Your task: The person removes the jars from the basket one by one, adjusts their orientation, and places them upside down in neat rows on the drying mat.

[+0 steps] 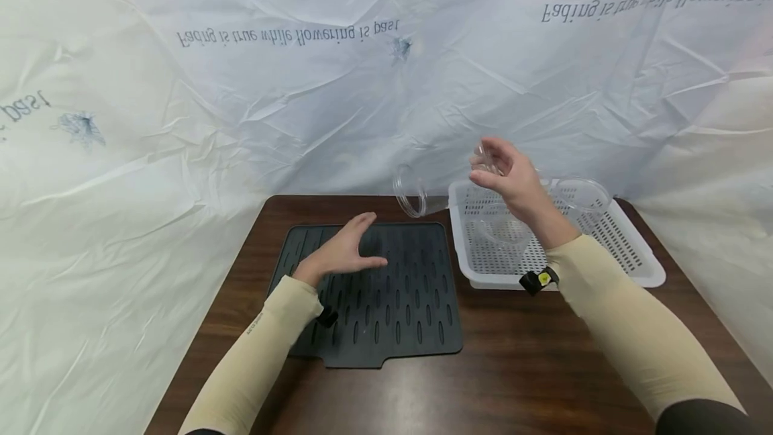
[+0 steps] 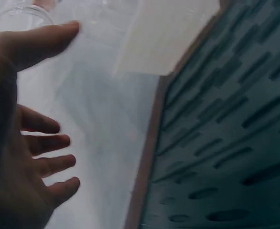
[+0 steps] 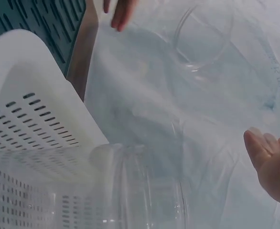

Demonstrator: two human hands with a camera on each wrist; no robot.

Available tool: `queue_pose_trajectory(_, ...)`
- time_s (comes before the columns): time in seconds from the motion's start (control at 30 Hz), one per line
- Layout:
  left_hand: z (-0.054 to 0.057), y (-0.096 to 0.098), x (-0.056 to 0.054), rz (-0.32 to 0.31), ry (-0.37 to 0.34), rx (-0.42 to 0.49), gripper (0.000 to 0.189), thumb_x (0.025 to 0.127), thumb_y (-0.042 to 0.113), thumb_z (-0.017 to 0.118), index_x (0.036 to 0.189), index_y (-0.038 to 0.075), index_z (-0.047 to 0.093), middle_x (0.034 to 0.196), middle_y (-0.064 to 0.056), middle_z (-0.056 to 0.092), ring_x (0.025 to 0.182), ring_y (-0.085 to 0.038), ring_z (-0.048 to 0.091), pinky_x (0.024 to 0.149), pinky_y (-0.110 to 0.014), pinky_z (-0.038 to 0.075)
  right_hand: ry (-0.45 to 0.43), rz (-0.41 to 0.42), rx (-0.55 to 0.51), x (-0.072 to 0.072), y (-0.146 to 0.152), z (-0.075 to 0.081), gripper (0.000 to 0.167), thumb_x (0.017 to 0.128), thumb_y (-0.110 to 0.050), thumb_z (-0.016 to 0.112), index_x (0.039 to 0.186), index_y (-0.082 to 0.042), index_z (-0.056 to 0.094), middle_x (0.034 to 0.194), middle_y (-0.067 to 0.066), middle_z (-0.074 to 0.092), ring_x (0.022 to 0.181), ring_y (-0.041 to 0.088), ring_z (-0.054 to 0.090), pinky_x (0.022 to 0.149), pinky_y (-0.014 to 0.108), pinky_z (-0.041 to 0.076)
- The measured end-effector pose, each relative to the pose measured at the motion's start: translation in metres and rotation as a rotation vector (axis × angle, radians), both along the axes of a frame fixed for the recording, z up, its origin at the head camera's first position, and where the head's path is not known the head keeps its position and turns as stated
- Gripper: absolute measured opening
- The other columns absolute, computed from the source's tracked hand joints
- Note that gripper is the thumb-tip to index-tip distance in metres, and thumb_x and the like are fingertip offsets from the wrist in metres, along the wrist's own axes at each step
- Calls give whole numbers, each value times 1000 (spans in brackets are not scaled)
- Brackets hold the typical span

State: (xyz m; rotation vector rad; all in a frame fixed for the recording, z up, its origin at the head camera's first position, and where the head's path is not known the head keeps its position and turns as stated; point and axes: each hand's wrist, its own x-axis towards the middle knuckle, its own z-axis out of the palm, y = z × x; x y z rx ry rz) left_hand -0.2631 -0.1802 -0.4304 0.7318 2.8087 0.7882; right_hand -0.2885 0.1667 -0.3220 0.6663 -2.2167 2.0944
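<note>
Head view: the right hand (image 1: 513,176) holds one end of a clear jar (image 1: 437,193), fingers and thumb curled round it; the see-through wall hides exactly where the fingertips press.
Clear jar: on its side, apparently off the table (image 1: 531,361), rim pointing left, between the slotted drying mat (image 1: 392,307) and the right hand. Held at one end, it could tip rim-down or twist loose if the smooth wall slips.
Left hand (image 1: 344,250): fingers and thumb spread wide, holding nothing, over the mat near the jar's rim. Meeting that rim off-centre could knock the jar out of the right hand's hold.
White perforated basket (image 1: 564,280): under the right forearm. A low sweep of the wrist camera (image 1: 537,280) might catch its edge and shift it.
Clear containers (image 3: 140,186): in the basket, number uncertain; one rim overlaps the far edge, so a bump could roll it out.
</note>
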Motion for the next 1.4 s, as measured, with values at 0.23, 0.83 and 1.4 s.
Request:
queue_pose_trajectory(0.23, -27, 1, 0, -14, -13, -160, 103, 82, 53, 73, 155, 4, 21, 162, -15, 15, 149, -34, 19, 115, -53, 30, 31, -61, 235, -14, -7, 2, 84, 84, -17, 76, 153, -6, 29, 153, 16, 35, 142, 31, 35, 111, 34, 39)
queue_pose_trajectory(0.83, -54, -2, 5, -4, -76, -306, 108, 77, 59, 75, 154, 2, 25, 161, -17, 19, 149, -34, 18, 117, -51, 27, 193, -94, 640, -40, -41, -1, 98, 73, -43, 84, 148, -3, 37, 142, 18, 46, 123, 34, 51, 99, 51, 47)
queue_pose_trajectory(1.4, -64, -1, 11, 8, -67, -393, 105, 77, 61, 74, 153, 3, 30, 162, -16, 19, 150, -32, 16, 118, -48, 27, 183, -30, 803, -59, -65, -22, 104, 71, -56, 80, 147, 1, 36, 141, 20, 46, 122, 35, 52, 94, 49, 50)
